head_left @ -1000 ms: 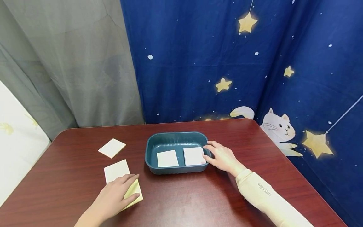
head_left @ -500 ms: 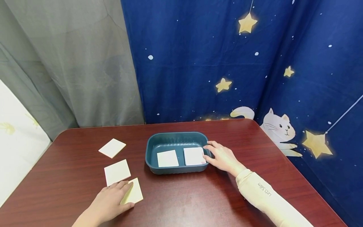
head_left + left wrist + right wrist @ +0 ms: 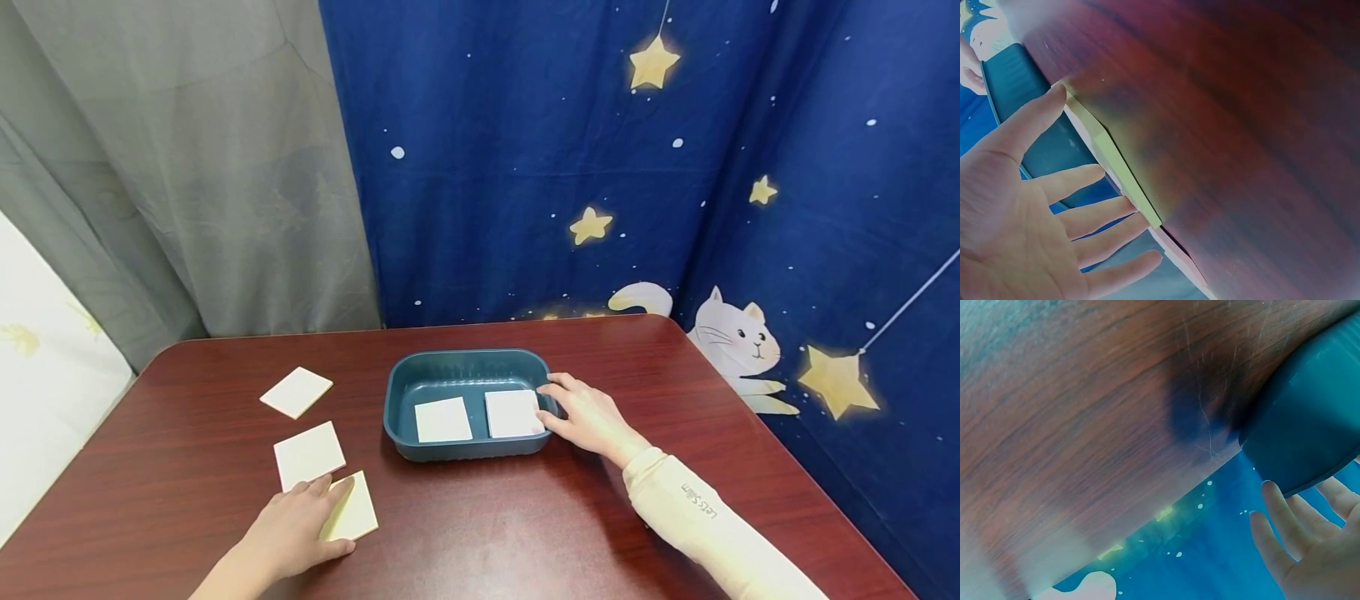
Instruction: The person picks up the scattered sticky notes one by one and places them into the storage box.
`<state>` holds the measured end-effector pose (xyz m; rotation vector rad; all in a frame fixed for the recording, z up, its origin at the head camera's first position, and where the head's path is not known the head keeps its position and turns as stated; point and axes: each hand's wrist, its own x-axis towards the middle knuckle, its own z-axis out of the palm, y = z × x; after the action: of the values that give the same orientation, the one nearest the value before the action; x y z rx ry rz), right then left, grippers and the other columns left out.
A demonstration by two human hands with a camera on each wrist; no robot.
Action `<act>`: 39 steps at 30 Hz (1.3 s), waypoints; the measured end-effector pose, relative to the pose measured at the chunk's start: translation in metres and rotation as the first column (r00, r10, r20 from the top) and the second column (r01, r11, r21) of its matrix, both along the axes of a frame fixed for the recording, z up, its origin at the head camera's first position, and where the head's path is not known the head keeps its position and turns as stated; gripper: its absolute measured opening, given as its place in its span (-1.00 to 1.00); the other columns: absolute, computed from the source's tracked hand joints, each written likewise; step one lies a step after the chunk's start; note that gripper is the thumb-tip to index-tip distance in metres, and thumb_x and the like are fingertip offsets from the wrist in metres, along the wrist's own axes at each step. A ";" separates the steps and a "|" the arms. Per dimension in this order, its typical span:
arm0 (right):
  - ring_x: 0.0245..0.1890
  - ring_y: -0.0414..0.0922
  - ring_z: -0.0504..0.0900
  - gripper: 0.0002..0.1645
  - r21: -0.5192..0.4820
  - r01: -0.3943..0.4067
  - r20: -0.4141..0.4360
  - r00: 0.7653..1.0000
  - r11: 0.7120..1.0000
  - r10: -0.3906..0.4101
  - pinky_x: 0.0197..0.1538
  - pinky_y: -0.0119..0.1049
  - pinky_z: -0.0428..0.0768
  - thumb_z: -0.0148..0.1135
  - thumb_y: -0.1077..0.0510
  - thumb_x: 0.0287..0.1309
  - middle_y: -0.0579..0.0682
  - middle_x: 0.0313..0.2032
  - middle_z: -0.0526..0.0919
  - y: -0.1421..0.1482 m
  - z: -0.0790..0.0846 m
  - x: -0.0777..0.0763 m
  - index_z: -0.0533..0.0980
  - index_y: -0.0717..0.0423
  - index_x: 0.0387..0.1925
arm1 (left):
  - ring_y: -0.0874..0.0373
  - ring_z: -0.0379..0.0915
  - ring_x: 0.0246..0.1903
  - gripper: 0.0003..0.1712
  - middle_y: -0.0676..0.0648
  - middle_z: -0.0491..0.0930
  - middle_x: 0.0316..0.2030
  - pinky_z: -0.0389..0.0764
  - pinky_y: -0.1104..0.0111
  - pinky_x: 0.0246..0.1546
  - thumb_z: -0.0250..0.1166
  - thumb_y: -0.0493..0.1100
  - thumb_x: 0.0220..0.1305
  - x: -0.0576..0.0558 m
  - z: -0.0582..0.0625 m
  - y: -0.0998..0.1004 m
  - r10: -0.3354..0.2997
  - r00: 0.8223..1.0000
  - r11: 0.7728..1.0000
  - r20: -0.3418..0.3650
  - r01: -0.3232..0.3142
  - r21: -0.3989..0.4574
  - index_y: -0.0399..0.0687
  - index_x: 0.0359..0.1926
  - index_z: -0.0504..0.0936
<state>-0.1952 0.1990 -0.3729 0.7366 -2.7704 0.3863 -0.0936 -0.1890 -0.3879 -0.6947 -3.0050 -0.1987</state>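
Note:
My left hand (image 3: 291,527) lies over the left side of a pale yellow sticky-note pad (image 3: 357,510) at the front left of the table. In the left wrist view its fingers are spread and fairly straight, with the thumb near one corner of the yellow pad (image 3: 1124,175). My right hand (image 3: 596,421) rests at the right rim of a dark teal plastic tub (image 3: 442,451), its fingers loosely extended. Inside the tub lie a white square pad (image 3: 443,419) on the left and a thicker white pad (image 3: 513,413) on the right, beside my right fingertips.
Beyond my left hand lie a whitish square pad (image 3: 309,454) and, farther back, another pale pad (image 3: 297,392). The reddish-brown table (image 3: 480,525) ends at a grey curtain (image 3: 247,183) and a blue starry curtain (image 3: 510,167).
My left hand has drawn back to the left, uncovering more of the yellow pad and the whitish pad behind it. The right hand, the tub and the pads stay where they were.

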 end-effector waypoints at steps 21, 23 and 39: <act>-0.10 -0.05 0.48 -0.54 -0.007 0.000 0.001 1.000 1.000 0.000 -0.23 -0.07 0.48 0.15 -0.11 0.03 0.06 0.00 0.43 0.000 0.000 0.000 0.52 0.04 -0.07 | -0.02 0.41 -0.36 -0.13 -0.14 0.50 -0.25 0.43 0.13 -0.45 0.41 0.18 -0.35 -0.004 0.001 0.000 0.030 1.000 0.999 -0.008 -0.030 0.016 -0.25 0.00 0.47; -0.10 -0.05 0.48 -0.53 -0.007 0.001 0.004 1.000 1.000 -0.001 -0.22 -0.07 0.48 0.15 -0.12 0.03 0.06 0.00 0.43 0.000 0.000 0.000 0.52 0.04 -0.07 | -0.02 0.40 -0.37 -0.09 -0.15 0.48 -0.26 0.44 0.14 -0.47 0.41 0.20 -0.37 -0.004 0.001 0.001 0.034 0.999 0.999 -0.009 -0.034 0.007 -0.27 0.01 0.46; -0.11 -0.05 0.49 -0.55 -0.012 -0.005 -0.011 1.000 1.000 0.005 -0.24 -0.08 0.49 0.17 -0.11 0.03 0.07 -0.02 0.44 0.000 0.000 0.000 0.52 0.04 -0.08 | 0.04 0.36 -0.34 0.11 -0.09 0.41 -0.22 0.32 0.12 -0.51 0.25 0.50 -0.48 -0.001 0.000 0.005 0.103 0.995 0.990 0.011 -0.101 -0.101 -0.24 0.01 0.47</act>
<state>-0.1951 0.1992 -0.3730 0.7406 -2.7546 0.3988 -0.0947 -0.1842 -0.3875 -0.5470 -3.0737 -0.0489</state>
